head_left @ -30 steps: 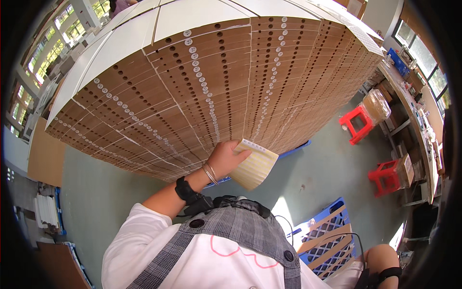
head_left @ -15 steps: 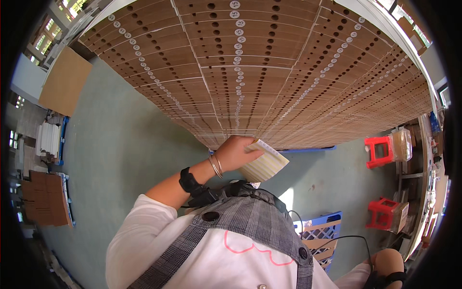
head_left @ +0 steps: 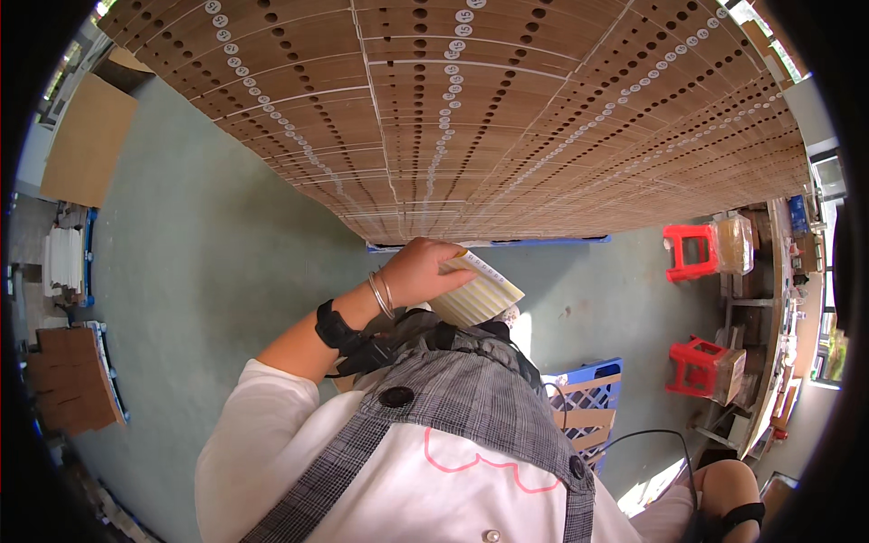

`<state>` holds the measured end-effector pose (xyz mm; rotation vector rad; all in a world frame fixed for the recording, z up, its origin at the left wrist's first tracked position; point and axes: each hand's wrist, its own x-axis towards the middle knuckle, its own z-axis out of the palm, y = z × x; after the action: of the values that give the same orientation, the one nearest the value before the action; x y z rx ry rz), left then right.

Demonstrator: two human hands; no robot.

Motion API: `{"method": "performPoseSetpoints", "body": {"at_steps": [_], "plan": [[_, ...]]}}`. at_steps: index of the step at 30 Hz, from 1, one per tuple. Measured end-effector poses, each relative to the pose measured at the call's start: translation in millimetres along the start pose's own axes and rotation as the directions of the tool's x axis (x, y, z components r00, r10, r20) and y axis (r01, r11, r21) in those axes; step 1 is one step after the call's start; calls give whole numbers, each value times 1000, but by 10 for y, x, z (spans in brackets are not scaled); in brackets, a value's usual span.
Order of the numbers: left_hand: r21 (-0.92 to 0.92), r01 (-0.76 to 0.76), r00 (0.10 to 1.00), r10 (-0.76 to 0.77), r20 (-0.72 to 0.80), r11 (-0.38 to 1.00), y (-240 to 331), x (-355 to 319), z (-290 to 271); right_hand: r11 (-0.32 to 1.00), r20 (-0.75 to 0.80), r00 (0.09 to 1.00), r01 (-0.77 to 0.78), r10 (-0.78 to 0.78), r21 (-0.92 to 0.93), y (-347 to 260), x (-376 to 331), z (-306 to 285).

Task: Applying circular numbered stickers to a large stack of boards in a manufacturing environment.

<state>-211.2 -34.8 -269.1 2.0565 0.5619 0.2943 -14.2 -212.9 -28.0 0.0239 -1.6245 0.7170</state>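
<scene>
Left hand clamped on pale ruled card bundle, w/ perforated cardboard stack at 12 o'clock; right hand unseen.

We see a tall stack of cardboard sheets, matt brown and punched with holes. The pad looks like pale ribbed paper; the stools are glossy red plastic.

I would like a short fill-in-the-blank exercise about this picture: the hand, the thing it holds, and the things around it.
1. The left hand holds a pale ribbed ____.
2. In front of the person rises a tall stack of brown ____ sheets.
3. The two plastic stools at the right are ____ in colour.
4. A black ____ sits on the left forearm.

Missing words: card; cardboard; red; band
</scene>
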Motion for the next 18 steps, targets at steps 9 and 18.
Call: {"method": "performPoseSetpoints", "body": {"at_steps": [9,18], "plan": [[-126,-13,991,-4,-134,992,113,124,553,998,42,998,-56,55,21,-474,-264,-363],[-154,74,991,-90,-96,985,685,567,1494,996,25,999,-23,20,89,-1294,-882,-1023]]}}
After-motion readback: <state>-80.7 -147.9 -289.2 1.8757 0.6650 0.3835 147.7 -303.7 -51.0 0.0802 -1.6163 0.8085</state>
